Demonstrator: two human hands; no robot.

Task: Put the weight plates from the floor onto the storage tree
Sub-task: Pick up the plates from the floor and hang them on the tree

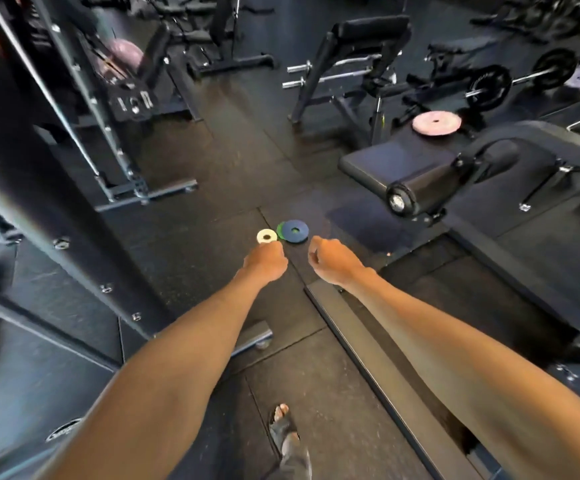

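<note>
Weight plates are lying together on the dark rubber floor (pixel 212 188) just above the centre of the frame: a white plate (pixel 266 236), a blue plate (pixel 295 231) to its right, and a green plate (pixel 280 230) peeking out from under the blue one's left edge. Both arms are reaching out from the bottom of the frame. The left hand (pixel 266 263) is hanging just below the white plate, fingers curled under and out of sight, so how far it is open cannot be told; nothing is showing in its grip. The right hand (pixel 330 259) is hovering loosely curled and empty, just below and right of the blue plate. These small discs are looking rigid and probably light for their kind, though dense, and lying flat they are offering little to pinch; hooking a finger through the centre hole or tipping up an outer rim seems the surest hold. A pink plate (pixel 436 123) is sitting on a bench pad (pixel 385 168) at upper right. Which of the racks is the storage tree cannot be told.
</note>
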